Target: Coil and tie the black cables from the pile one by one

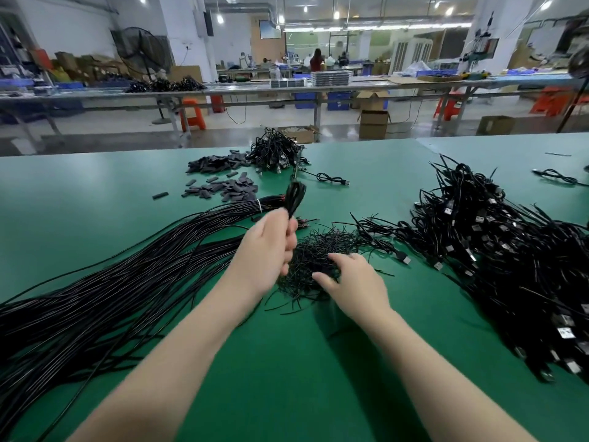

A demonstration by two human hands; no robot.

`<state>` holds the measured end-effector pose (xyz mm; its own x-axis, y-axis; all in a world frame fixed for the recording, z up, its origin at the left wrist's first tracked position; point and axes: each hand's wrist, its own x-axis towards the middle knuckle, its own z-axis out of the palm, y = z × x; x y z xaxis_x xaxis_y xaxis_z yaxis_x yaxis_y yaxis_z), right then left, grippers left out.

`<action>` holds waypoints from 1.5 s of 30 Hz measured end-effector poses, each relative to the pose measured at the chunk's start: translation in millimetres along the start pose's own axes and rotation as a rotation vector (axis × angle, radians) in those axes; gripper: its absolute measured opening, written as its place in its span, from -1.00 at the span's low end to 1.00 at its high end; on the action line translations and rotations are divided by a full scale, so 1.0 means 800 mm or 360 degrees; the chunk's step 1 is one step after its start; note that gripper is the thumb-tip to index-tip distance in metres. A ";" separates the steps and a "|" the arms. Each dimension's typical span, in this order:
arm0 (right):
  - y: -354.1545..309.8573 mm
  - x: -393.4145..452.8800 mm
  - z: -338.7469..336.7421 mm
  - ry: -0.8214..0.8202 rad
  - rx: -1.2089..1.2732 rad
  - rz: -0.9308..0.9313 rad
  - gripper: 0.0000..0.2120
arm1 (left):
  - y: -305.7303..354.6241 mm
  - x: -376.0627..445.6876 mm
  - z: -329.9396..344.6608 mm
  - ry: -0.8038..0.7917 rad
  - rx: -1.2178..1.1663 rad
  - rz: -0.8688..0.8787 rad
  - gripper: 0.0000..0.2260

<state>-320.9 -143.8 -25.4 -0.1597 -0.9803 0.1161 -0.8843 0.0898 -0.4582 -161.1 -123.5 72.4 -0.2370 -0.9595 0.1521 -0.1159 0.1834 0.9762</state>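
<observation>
Two bare forearms, left hand (266, 242) and right hand (353, 279), sleeveless in view

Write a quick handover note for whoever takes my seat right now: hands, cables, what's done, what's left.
Left hand: grips a coiled cable, held upright, not yet tied.
Right hand: fingers spread on the pile of short black ties, none visibly picked.
Uncoiled cables: long bundle on the left of the green table.
Done: heap of coiled cables on the right.
Left: tie this coil, then work through the bundle.
</observation>
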 end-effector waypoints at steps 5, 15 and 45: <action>-0.006 0.015 0.019 0.0133 -0.0266 -0.0139 -0.63 | 0.015 0.012 0.016 0.0265 -0.0137 0.0161 -0.70; 0.010 0.012 0.009 0.0160 -0.0134 -0.0113 -0.83 | 0.011 0.014 -0.006 0.0218 0.0376 0.0253 -0.64; 0.010 0.007 0.016 0.0126 -0.0132 -0.0290 -0.79 | 0.001 0.016 -0.005 0.0322 0.0873 0.0147 -0.55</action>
<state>-323.2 -151.1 -39.7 -0.0249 -0.9652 0.2605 -0.9343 -0.0702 -0.3495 -160.3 -136.6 76.1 -0.0874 -0.9462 0.3117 -0.5983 0.3000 0.7430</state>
